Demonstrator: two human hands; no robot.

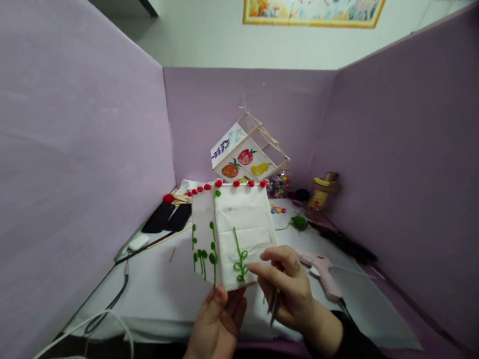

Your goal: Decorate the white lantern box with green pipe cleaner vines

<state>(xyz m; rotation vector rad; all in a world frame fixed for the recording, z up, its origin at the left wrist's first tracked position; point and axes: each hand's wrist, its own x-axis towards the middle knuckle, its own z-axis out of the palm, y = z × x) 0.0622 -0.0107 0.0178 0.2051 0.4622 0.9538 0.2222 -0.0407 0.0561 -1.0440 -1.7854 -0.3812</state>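
Head cam up: how's the white box (pixel 245 213) look, & where is it?

Held up over the cloth-covered table (pixel 149 292), approx. centre of my view. I see 2 faces, both pale & fabric-like. The bigger one, on the R, has faint horiz. creases; the narrower L one angles away.

Any trim?

Yep. Red pom-poms (pixel 236 184) run along the top edge of both faces. The L face has several green stems w/ oval leaves (pixel 205 254), diff. heights, mostly low down. The R face has 1 tall thin stem w/ looped outline leaves (pixel 238 267) near its base, plus a small green dot (pixel 217 193) up by the top corner.

Grip status?

My L hand (pixel 215 326) has the box by its bottom edge, thumb in front. My R hand (pixel 290 287) is closed around a slim metal tool (pixel 273 305); can't tell the exact type. R index fingertip is right by the looped stem; can't tell if it's touching.

Surroundings?

Stick-frame box w/ fruit pics (pixel 245 153) behind & above. Pink glue gun (pixel 325 275) on the table to the R, green ball (pixel 298 223) a bit beyond it. 2 flat black items (pixel 167 217) to the L, near the partition (pixel 68 122).
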